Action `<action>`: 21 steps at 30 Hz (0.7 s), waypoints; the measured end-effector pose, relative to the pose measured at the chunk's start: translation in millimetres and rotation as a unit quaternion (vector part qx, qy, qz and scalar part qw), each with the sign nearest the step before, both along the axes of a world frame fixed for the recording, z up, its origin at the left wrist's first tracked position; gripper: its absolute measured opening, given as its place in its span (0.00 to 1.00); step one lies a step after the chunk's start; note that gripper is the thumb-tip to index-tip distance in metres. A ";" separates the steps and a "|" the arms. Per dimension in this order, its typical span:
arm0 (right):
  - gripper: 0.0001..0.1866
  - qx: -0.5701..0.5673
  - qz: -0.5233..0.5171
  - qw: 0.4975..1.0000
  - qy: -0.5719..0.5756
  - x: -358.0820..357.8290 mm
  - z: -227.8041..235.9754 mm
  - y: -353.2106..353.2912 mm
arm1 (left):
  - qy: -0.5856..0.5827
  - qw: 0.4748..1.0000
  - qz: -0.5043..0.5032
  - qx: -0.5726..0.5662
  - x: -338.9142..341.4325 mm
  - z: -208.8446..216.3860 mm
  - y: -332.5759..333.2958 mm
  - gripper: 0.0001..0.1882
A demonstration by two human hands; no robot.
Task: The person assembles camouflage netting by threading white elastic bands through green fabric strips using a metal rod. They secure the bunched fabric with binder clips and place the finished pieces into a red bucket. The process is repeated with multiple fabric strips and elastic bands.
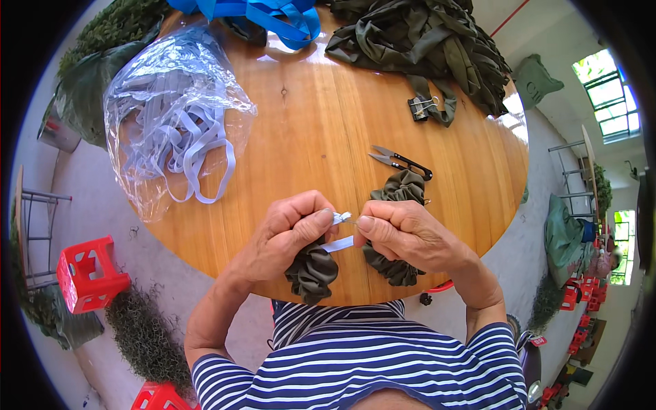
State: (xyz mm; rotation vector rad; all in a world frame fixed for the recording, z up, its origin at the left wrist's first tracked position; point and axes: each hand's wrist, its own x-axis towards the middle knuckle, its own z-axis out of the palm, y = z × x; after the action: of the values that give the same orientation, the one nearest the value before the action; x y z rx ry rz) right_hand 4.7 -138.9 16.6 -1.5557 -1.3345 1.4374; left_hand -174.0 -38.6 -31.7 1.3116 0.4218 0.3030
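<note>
Near the table's front edge, my left hand (292, 229) pinches the bunched end of a white elastic band (341, 218). My right hand (408, 236) is closed in a pinch close to that end; something thin, perhaps a pin, shows at its fingertips, too small to name. Another flat stretch of the elastic (339, 244) runs between the hands. Gathered dark green fabric (313, 275) hangs beneath my left hand. More of the ruched green fabric (402, 189) lies under and beyond my right hand. Black-handled thread snips (404, 162) rest just past it, blades apart.
At the left, a clear plastic bag (171, 75) spills loose white elastic. Dark green cloth (417, 41) is heaped at the far right, near a black binder clip (421, 109). Blue straps (273, 17) lie at the far edge. A red stool (89, 273) stands left of the table.
</note>
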 end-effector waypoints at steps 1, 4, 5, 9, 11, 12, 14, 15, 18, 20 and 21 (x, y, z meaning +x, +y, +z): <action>0.17 -0.034 0.009 0.999 0.036 0.0 3.2 0.5 | -0.008 1.000 -0.002 -0.029 0.1 0.5 0.1 0.14; 0.17 -0.048 0.014 0.998 0.040 1.2 3.1 -0.7 | -0.019 0.996 -0.014 -0.083 2.6 4.6 -0.6 0.15; 0.17 -0.036 0.003 0.999 0.026 -0.5 2.3 -1.3 | -0.014 0.996 -0.019 -0.081 2.3 5.3 0.1 0.15; 0.18 0.019 -0.023 0.999 -0.036 -8.3 -3.7 -4.9 | -0.011 0.995 -0.027 -0.093 2.5 2.1 0.3 0.14; 0.18 0.039 -0.029 0.997 -0.065 -9.7 -5.8 -5.9 | -0.021 0.994 -0.021 -0.103 2.7 0.9 -0.2 0.13; 0.18 0.044 -0.032 0.996 -0.077 -10.3 -6.4 -6.4 | -0.026 0.994 -0.017 -0.108 2.8 0.5 -0.4 0.13; 0.15 0.084 -0.051 0.986 -0.133 -14.7 -11.3 -10.3 | -0.033 0.996 -0.002 -0.081 3.3 -1.9 -1.9 0.12; 0.13 0.120 -0.065 0.975 -0.174 -21.2 -18.5 -14.3 | -0.036 0.997 0.007 -0.066 3.3 -2.5 -2.9 0.12; 0.09 0.211 -0.097 0.943 -0.237 -30.6 -33.1 -17.8 | -0.031 0.996 0.067 0.048 6.1 -1.9 -12.8 0.09; 0.07 0.248 -0.113 0.931 -0.244 -36.2 -35.8 -17.8 | -0.067 0.973 0.106 0.194 6.0 -8.4 -18.8 0.06; 0.07 0.259 -0.120 0.928 -0.240 -39.5 -36.6 -17.8 | -0.084 0.952 0.126 0.265 6.5 -12.0 -20.7 0.04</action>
State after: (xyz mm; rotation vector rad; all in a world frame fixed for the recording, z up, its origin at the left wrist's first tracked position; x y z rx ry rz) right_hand -34.8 -156.7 -20.0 -1.6741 -1.5656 0.4975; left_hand -167.5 -59.2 -43.7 1.7404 0.3759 0.7787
